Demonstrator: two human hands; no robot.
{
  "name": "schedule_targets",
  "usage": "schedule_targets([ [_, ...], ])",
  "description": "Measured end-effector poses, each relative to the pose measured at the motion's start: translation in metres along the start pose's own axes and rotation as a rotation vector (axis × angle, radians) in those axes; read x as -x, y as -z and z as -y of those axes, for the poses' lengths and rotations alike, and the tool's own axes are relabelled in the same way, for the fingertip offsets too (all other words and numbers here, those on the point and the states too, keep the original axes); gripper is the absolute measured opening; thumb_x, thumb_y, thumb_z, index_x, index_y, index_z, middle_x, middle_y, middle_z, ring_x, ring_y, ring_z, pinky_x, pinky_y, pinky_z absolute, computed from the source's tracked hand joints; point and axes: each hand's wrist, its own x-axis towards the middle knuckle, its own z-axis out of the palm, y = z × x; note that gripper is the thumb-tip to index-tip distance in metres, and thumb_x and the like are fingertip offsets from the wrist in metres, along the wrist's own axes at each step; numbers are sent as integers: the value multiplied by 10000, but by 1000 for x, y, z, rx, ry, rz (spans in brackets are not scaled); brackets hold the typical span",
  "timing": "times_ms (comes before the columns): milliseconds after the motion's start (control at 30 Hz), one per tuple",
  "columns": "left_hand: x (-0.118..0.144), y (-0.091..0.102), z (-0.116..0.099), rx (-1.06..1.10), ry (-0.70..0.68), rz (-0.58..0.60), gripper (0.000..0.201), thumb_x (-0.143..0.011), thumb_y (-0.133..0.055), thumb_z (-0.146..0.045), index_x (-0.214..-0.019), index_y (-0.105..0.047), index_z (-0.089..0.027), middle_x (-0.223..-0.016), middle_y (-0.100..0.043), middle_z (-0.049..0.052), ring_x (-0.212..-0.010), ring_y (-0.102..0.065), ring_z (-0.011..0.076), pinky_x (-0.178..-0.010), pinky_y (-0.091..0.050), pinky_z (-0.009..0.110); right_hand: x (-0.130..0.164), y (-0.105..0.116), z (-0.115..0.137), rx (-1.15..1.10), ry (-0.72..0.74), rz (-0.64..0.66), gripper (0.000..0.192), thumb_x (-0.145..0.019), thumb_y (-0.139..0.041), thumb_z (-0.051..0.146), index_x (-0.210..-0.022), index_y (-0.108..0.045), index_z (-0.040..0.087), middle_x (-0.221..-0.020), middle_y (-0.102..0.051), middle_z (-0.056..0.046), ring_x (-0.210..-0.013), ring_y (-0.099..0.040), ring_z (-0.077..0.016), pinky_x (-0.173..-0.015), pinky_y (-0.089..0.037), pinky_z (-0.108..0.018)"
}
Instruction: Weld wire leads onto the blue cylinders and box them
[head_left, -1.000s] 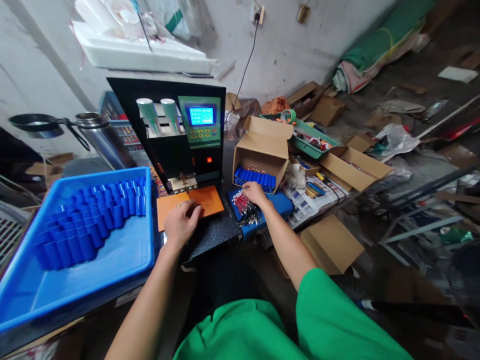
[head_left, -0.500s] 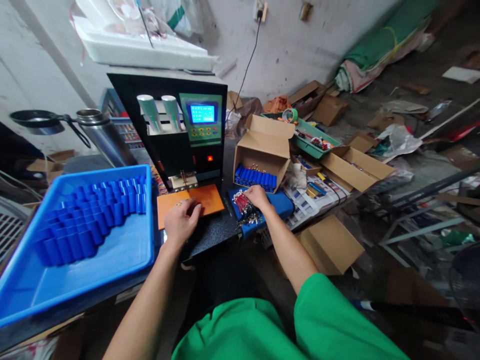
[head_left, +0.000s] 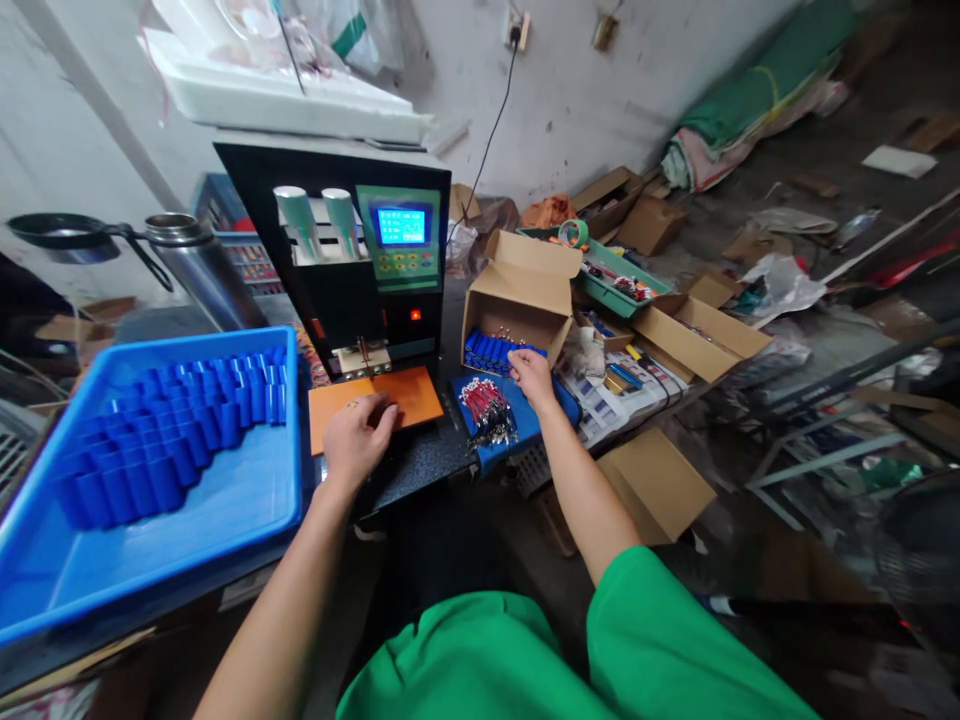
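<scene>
In the head view, the left hand (head_left: 356,440) is laid on the orange plate (head_left: 375,401) at the foot of the welder (head_left: 352,260), fingers curled together and pressed down; whether something small is pinched under them cannot be told. The plate sits directly below the welder's pins (head_left: 365,352), so anything held there is kept within reach of them.

The right hand (head_left: 531,378) is stretched out to the mouth of the open box (head_left: 517,300), its fingers bent loosely over the row of blue cells (head_left: 495,350) lying inside — touching or just above them, with no firm grip to be seen. The box is tipped on its side with the opening turned toward the person, which seems meant to let cells be slid in or out without lifting.

Just beside that hand, a bundle of red leads (head_left: 487,408) is spread on a blue pad (head_left: 517,425) at the bench (head_left: 420,465) edge, between welder and box.

On the left, a blue tray (head_left: 172,540) is filled in its far half with more cells (head_left: 172,440) standing upright in curved rows, well apart from both hands — likely stock kept close by the left arm.
</scene>
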Motion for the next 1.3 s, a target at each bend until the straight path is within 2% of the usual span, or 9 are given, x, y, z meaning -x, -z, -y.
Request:
schedule_targets([
  [200, -2, -1, 4, 18, 10, -3, 380, -912, -556, -503, -1063, -731, -202, -1015, -764, 98, -955, -704, 276, -809, -506, 358, 6, -8, 30, -229, 72, -158, 348, -779, -735, 482, -792, -523, 207, -510, -404, 110, -444, -353, -52, -406, -227, -163],
  [300, -1, 1, 2, 90, 17, -11, 390, -898, -570, -511, -1074, -728, -200, -1021, -764, 98, -946, -709, 270, -829, -527, 370, 18, -19, 45, -330, 70, -183, 350, -782, -744, 452, -762, -489, 213, -524, -384, 107, -451, -357, -50, -397, -225, -162],
  [433, 12, 11, -20, 368, 5, -60, 404, -904, -561, -502, -1110, -706, -186, -1067, -753, 103, -956, -711, 232, -864, -567, 371, 43, -46, 51, -457, 19, -109, 376, -741, -777, 440, -733, -478, 212, -566, -396, 97, -451, -345, -42, -380, -189, -170],
  [533, 29, 14, -46, 446, -55, -83, 352, -895, -603, -484, -1065, -716, -197, -1017, -760, 94, -942, -711, 221, -912, -568, 391, 68, -73, 46, -510, -70, -4, 379, -721, -787, 442, -729, -488, 210, -581, -401, 93, -447, -333, -39, -376, -180, -176],
  [667, 46, 7, -66, 537, -32, -65, 316, -852, -694, -437, -1061, -717, -201, -930, -768, 76, -813, -718, 198, -836, -581, 365, 98, -107, 37, -562, -185, 96, 379, -710, -788, 431, -723, -483, 208, -606, -418, 86, -456, -345, -36, -384, -195, -175],
  [867, 58, 1, -54, 664, 154, -85, 213, -829, -716, -394, -890, -690, -191, -847, -737, 53, -763, -680, 170, -770, -556, 323, 121, -133, 34, -670, -282, 169, 395, -707, -794, 404, -669, -459, 199, -616, -423, 77, -462, -345, -30, -386, -216, -170],
  [1033, 64, 4, -46, 809, 290, -66, 290, -794, -748, -439, -900, -709, -172, -854, -740, 65, -765, -682, 170, -750, -557, 314, 130, -144, 29, -643, -293, 173, 403, -737, -787, 419, -665, -452, 207, -572, -416, 80, -454, -347, -40, -384, -229, -170],
  [1300, 65, 8, -43, 808, 304, -75, 304, -845, -705, -484, -862, -672, -182, -773, -722, 49, -697, -665, 161, -685, -540, 303, 138, -152, 19, -630, -283, 187, 388, -741, -790, 439, -689, -481, 210, -544, -412, 90, -441, -359, -44, -377, -244, -170],
])
